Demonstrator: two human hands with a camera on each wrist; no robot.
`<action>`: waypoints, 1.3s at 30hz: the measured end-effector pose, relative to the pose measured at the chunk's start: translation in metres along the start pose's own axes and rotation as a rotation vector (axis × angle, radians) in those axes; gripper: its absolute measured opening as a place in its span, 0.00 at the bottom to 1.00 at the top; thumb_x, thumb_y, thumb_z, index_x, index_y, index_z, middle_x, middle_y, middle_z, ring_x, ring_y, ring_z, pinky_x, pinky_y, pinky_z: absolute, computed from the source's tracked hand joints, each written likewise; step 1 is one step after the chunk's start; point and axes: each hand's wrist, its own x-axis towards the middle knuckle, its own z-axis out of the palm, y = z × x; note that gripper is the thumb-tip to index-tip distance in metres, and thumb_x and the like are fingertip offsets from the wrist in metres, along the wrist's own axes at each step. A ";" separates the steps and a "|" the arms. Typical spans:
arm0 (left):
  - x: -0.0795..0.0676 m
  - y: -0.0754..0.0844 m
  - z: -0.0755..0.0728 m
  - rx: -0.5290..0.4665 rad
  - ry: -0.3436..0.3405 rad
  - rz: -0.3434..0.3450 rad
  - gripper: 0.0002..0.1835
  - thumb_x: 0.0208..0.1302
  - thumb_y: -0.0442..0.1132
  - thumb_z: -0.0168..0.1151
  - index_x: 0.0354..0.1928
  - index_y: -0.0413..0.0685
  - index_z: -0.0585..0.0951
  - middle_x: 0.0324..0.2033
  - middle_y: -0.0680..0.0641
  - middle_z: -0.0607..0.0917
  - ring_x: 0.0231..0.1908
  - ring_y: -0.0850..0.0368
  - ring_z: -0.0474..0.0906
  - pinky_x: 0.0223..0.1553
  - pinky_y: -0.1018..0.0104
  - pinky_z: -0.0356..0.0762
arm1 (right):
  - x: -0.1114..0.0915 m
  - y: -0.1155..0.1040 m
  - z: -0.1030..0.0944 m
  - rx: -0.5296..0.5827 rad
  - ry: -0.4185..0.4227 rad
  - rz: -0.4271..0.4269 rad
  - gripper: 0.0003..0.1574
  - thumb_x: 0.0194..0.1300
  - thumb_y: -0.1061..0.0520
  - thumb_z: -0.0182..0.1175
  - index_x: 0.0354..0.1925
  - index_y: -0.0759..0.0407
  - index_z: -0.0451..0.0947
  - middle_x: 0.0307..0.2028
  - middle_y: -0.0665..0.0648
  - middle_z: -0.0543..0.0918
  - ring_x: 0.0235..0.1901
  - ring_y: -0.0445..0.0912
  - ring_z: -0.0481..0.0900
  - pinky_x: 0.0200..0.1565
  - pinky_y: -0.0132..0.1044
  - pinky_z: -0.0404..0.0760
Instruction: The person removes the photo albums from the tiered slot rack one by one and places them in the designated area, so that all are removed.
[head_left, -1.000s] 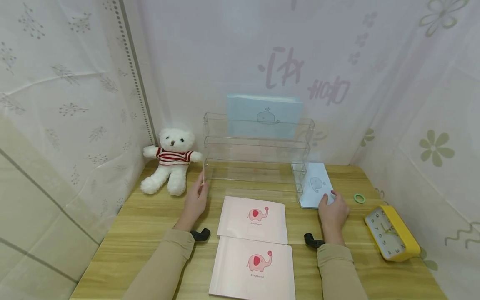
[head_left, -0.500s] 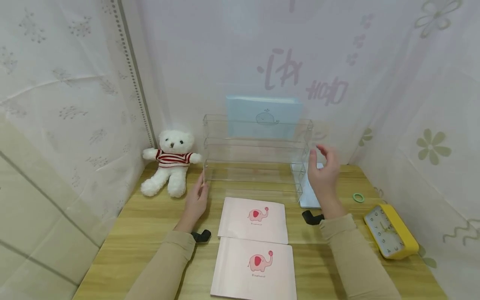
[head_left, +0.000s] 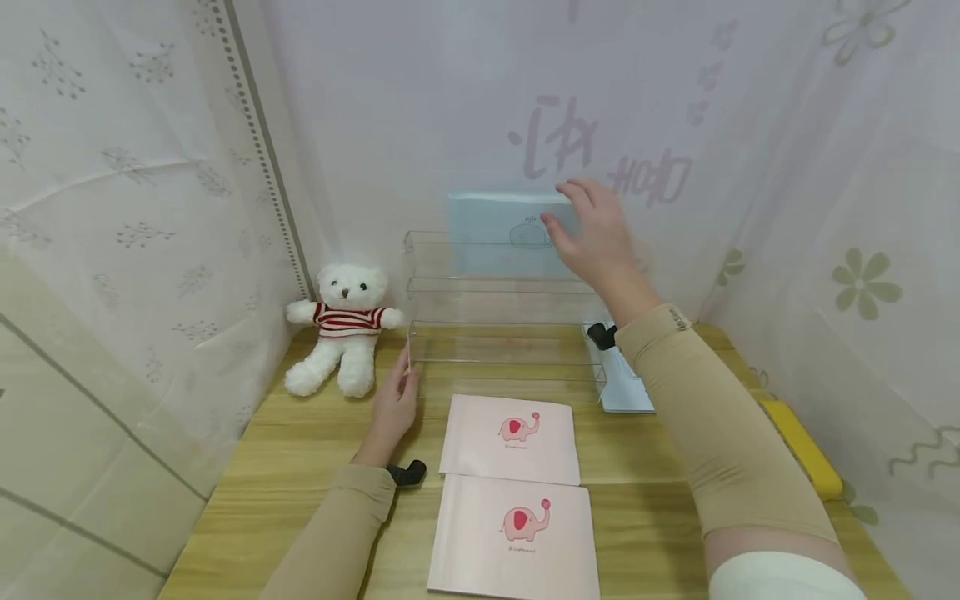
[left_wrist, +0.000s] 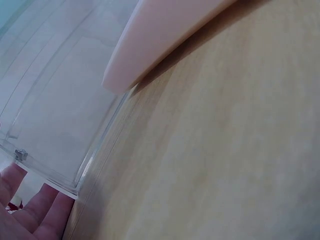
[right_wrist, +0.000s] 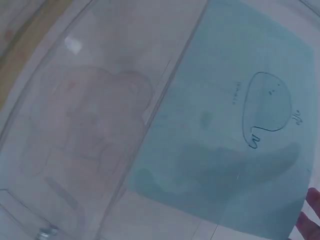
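Note:
A clear tiered acrylic rack [head_left: 510, 321] stands at the back of the wooden table. In its top tier a light-blue whale notebook [head_left: 487, 229] stands upright. My left hand [head_left: 392, 407] grips the rack's left side panel near its base; its fingers [left_wrist: 42, 205] show at the panel's edge in the left wrist view. At the notebook's right end is my right hand [head_left: 596, 232], thumb and fingers apart. The right wrist view has its fingertips [right_wrist: 310, 212] by the notebook's edge; whether they touch cannot be told. Two pink elephant notebooks [head_left: 508, 439] lie in front of the rack.
A white teddy bear [head_left: 345, 329] in a striped shirt sits left of the rack. Blue notebooks [head_left: 626, 387] lie at the rack's right foot, partly behind my right forearm. A yellow alarm clock [head_left: 813, 458] is at the right, mostly hidden by the sleeve.
My right hand has left the blue notebooks on the table and moved up and left to the notebook in the top tier. The left hand stays on the rack.

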 end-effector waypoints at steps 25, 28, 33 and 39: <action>-0.008 0.035 -0.008 -0.041 0.020 0.023 0.32 0.88 0.44 0.52 0.88 0.59 0.62 0.79 0.32 0.73 0.75 0.28 0.74 0.73 0.28 0.73 | 0.011 0.000 0.015 0.152 -0.021 0.112 0.18 0.77 0.52 0.71 0.61 0.54 0.89 0.53 0.64 0.82 0.58 0.62 0.77 0.63 0.57 0.77; -0.012 0.037 -0.006 -0.051 0.015 0.041 0.32 0.87 0.44 0.52 0.88 0.59 0.63 0.79 0.32 0.73 0.76 0.29 0.72 0.73 0.29 0.74 | 0.010 -0.003 0.015 0.165 0.009 0.125 0.15 0.77 0.54 0.70 0.58 0.56 0.90 0.52 0.65 0.82 0.57 0.62 0.76 0.61 0.56 0.76; -0.008 0.013 0.000 0.008 0.055 0.086 0.32 0.87 0.45 0.55 0.87 0.62 0.64 0.78 0.36 0.77 0.74 0.33 0.77 0.71 0.35 0.79 | 0.010 -0.013 0.007 0.170 0.175 0.042 0.12 0.77 0.58 0.69 0.54 0.60 0.91 0.47 0.68 0.81 0.52 0.64 0.75 0.57 0.54 0.73; 0.002 -0.006 0.002 0.020 0.040 0.071 0.32 0.88 0.49 0.54 0.88 0.66 0.63 0.80 0.40 0.75 0.77 0.35 0.74 0.75 0.35 0.74 | 0.010 -0.032 -0.024 0.220 0.367 0.001 0.13 0.75 0.56 0.71 0.52 0.62 0.91 0.47 0.70 0.80 0.53 0.65 0.74 0.55 0.45 0.72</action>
